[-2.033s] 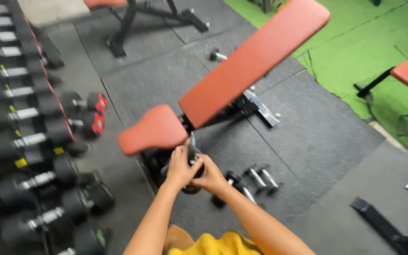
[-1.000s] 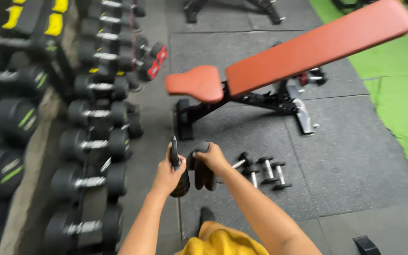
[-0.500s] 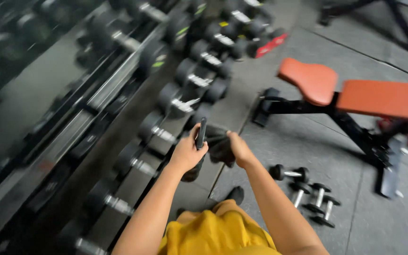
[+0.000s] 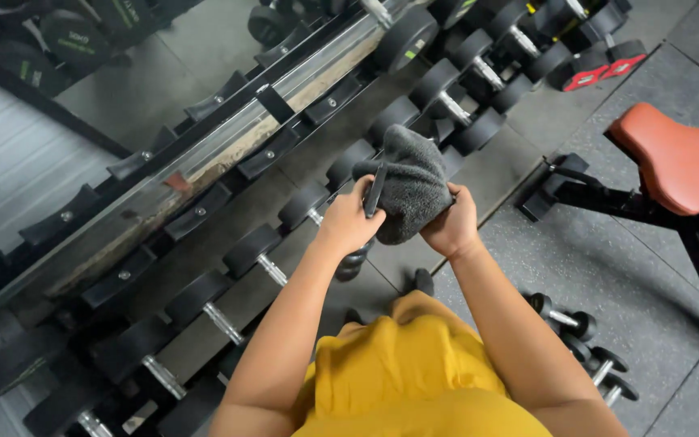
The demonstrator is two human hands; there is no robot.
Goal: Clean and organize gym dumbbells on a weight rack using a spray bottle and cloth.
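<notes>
The person stands over a row of dumbbells (image 4: pixel 264 255) with both hands raised together in front of the chest. The left hand (image 4: pixel 348 222) is closed in a fist round a dark spray bottle (image 4: pixel 357 243); the bottle's thin black nozzle sticks up above the knuckles and its rounded body hangs below the palm. The right hand (image 4: pixel 451 226) sits just to the right of it, fingers curled tight into the near edge of a grey cloth (image 4: pixel 410 190). The cloth is bunched into a thick lump that rises beyond both hands, touching the nozzle on its left side.

Beyond and to the left runs a long dumbbell rack (image 4: pixel 228 133), a metal rail with black cradles, slanting from the near left up to the far right. More black dumbbells line the floor beside it, with a pair of red-ended ones (image 4: pixel 600 69) at the far right. On the right stands a bench (image 4: pixel 677 166) with an orange-red seat on a black frame. A few small dumbbells (image 4: pixel 588 348) lie on the grey rubber floor (image 4: pixel 608 267) near the person's right elbow. The person wears a yellow shirt (image 4: pixel 406 372)
</notes>
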